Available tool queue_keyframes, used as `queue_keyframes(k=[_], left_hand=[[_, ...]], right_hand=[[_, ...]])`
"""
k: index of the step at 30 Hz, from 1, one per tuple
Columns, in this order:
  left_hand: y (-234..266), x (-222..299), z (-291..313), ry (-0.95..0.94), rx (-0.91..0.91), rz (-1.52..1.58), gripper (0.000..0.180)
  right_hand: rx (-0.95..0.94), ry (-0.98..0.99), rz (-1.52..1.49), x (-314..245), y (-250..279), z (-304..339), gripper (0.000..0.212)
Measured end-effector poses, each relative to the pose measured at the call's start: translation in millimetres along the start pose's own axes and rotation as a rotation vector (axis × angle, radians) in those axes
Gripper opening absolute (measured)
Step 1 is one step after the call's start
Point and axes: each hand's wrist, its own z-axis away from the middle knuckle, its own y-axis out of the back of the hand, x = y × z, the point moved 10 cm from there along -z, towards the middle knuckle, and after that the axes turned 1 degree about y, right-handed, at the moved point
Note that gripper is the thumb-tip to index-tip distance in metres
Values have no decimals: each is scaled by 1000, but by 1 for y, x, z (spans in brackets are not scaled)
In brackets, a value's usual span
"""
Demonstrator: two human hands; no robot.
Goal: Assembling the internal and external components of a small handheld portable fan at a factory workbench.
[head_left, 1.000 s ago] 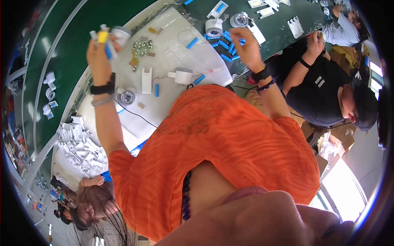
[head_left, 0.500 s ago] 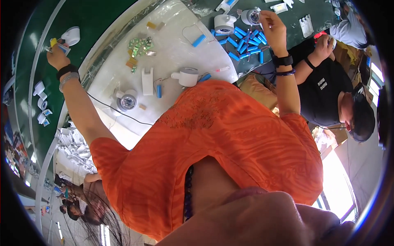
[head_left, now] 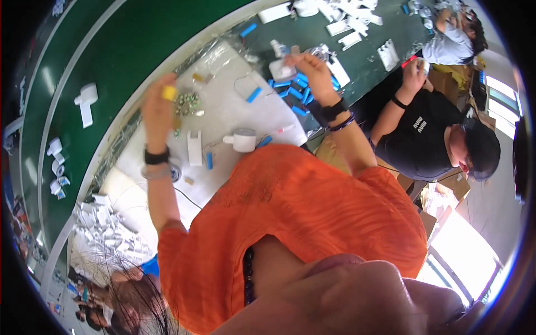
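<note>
Green worktop [head_left: 139, 50] w/ pale stripes fills upper left of view; white sheet [head_left: 223, 111] lies on it, carrying the small parts. Orange shirt [head_left: 301, 223] of the wearer covers centre & lower frame, both forearms rising from it toward the sheet. Co-worker in black shirt [head_left: 424, 139] sits at right edge, one hand raised near a red-tipped item; another person in pale top [head_left: 446, 44] works far upper right. Pile of white plastic pieces [head_left: 106, 234] at lower left, beside the left elbow.

Left hand [head_left: 158, 109], black band & bracelet at wrist, is held above the sheet's left part; fingers [head_left: 167, 97] pinch a small yellow piece [head_left: 169, 92]. Just right of it: cluster of small metallic parts [head_left: 187, 102] on the sheet. Below: upright white bracket [head_left: 194, 148], short blue cylinder [head_left: 209, 161], white tape roll [head_left: 243, 139].

Right hand [head_left: 312, 72], black watch & beaded band at wrist, reaches over the sheet's far right edge; fingers curled down on a white block-shaped part [head_left: 281, 70], touching it. Whether they clamp it or only rest on it: cannot tell. Scatter of blue cylinders [head_left: 296, 92] lies just beneath & beside this hand, on dark worktop at the sheet's edge. One more blue cylinder [head_left: 254, 95] sits apart, mid-sheet. White moulded pieces [head_left: 86, 103] lie separately on the green surface, far left.
</note>
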Motion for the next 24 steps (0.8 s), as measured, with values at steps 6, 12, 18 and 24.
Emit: queue_keyframes(k=[6, 12, 18, 24], left_hand=[[-102, 110, 28, -236, -55, 129, 67], [-116, 141, 52, -194, -207, 395, 62], [-121, 137, 95, -25, -207, 647, 44], [-101, 161, 115, 171, -231, 800, 45]], right_hand=[[-323, -24, -26, -84, -69, 53, 31], [-541, 0, -135, -123, -94, 100, 37], [-813, 1, -308, -137, -113, 139, 30], [-958, -89, -15, -130, -121, 169, 16]])
